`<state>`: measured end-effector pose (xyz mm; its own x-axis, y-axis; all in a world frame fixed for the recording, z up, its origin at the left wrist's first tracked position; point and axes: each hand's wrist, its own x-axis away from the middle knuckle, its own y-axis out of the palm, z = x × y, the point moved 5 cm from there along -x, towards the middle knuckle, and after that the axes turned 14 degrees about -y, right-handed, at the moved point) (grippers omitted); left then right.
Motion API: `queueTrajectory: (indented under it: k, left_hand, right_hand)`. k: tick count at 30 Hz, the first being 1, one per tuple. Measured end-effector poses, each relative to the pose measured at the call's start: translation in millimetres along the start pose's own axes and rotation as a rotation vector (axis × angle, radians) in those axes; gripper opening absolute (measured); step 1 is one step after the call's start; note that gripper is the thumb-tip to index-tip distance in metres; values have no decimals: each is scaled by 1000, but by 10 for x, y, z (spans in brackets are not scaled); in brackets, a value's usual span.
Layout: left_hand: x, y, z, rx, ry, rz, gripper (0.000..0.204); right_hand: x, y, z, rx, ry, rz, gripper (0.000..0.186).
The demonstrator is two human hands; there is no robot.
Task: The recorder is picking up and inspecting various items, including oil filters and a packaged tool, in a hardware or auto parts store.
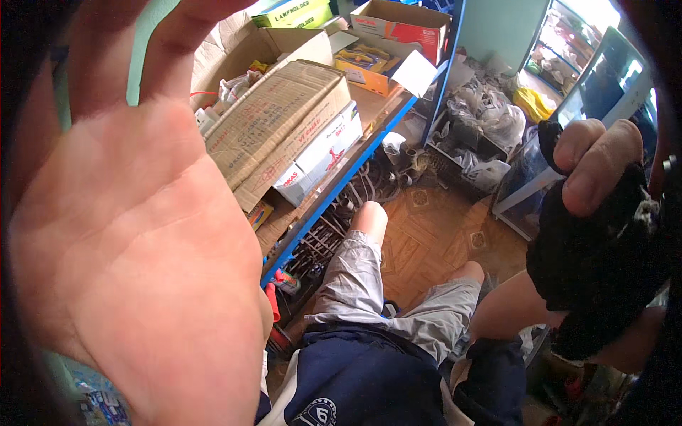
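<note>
My left hand [149, 241] is raised very near the camera on the left side, palm showing and fingers apart. Nothing is in it, and the tips of its fingers run out of the picture. Over on the right, my right hand [604, 167] is closed around a bunched black cloth [593, 248]. Two of its fingers curl over the top of the cloth, which hides much of that hand. A pale, frayed-looking spot shows near the cloth's outer edge.
Cardboard boxes [277, 128] crowd a blue-edged shelf [341, 184] ahead on the left. Cables and metal parts [320, 245] lie beneath it. A bin of plastic bags [483, 121] stands farther off, beside a glass-fronted cabinet [568, 128]. Brown patterned floor [426, 234] lies past my knees.
</note>
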<state>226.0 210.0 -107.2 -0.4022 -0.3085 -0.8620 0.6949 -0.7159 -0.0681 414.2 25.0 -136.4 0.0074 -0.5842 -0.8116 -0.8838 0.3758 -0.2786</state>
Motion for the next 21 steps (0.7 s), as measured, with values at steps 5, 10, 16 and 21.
queueTrajectory:
  k: [5, 10, 16, 21]
  left_hand:
    - [-49, 2, 86, -21, 29, -22, 53]
    - [51, -162, 234, -54, 44, -33, 52]
    - [170, -221, 308, -105, 50, -36, 52]
    - [120, -317, 402, -136, 71, -62, 51]
  right_hand:
    - [107, -77, -132, 46, -87, 75, 66]
    - [261, -139, -202, 74, -166, 141, 65]
    - [417, -253, -161, 92, -253, 212, 64]
    - [364, -18, -247, 127, -337, 293, 63]
